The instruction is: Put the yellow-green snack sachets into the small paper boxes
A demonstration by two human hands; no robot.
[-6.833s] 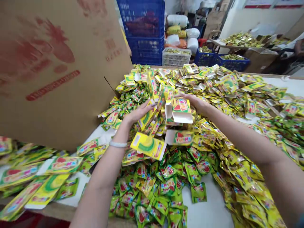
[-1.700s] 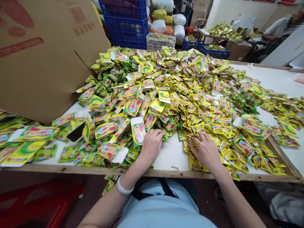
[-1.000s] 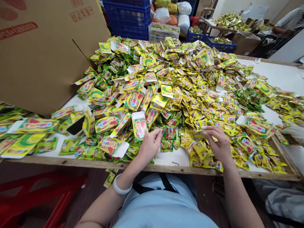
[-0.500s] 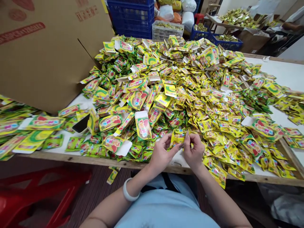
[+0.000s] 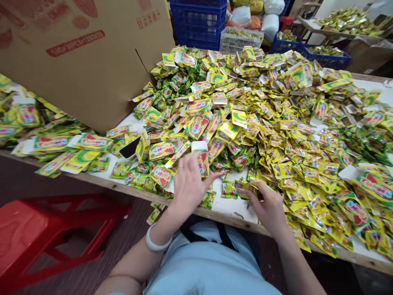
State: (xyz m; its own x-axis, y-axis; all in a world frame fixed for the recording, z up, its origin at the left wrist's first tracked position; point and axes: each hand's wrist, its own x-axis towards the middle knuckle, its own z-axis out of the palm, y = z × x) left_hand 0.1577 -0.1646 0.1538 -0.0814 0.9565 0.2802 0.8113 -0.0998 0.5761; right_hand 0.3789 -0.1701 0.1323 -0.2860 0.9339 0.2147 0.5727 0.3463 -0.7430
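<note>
Blue crates (image 5: 198,26) stand beyond the table (image 5: 225,203). Left hand (image 5: 188,186) and right hand (image 5: 270,209) have parted: the left, thumb spread, is free over a box (image 5: 204,162); the right curls at packets (image 5: 229,190) near the front edge, grip unclear.

A printed yellow-green box (image 5: 204,164), white flap (image 5: 199,146) extended, lies near green sachets (image 5: 229,189) and heaped yellow sachets (image 5: 282,170).

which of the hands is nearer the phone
Left: the left hand is to the right of the phone, over boxes; the right hand is farther right, beside yellow packets.
</note>
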